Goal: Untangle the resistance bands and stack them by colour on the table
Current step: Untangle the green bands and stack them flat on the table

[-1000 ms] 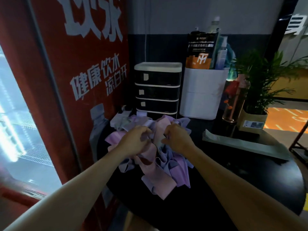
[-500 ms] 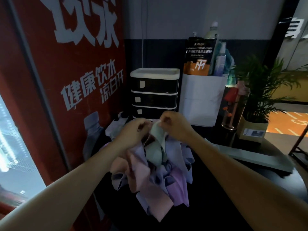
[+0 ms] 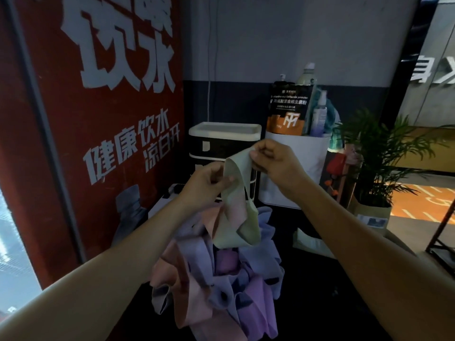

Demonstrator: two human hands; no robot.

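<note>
bands (image 3: 216,274) tangled, colours dim, table edge cropped

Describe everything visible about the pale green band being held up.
The pale green band is a flat, wide loop of thin, matte, stretchy-looking material. It hangs lifted above the tangled pile of bands, its upper end pinched by the right hand and one edge gripped by the left hand. It drapes twisted and folded, its lower end resting against pink and lilac bands, so it may not be free yet.
</note>
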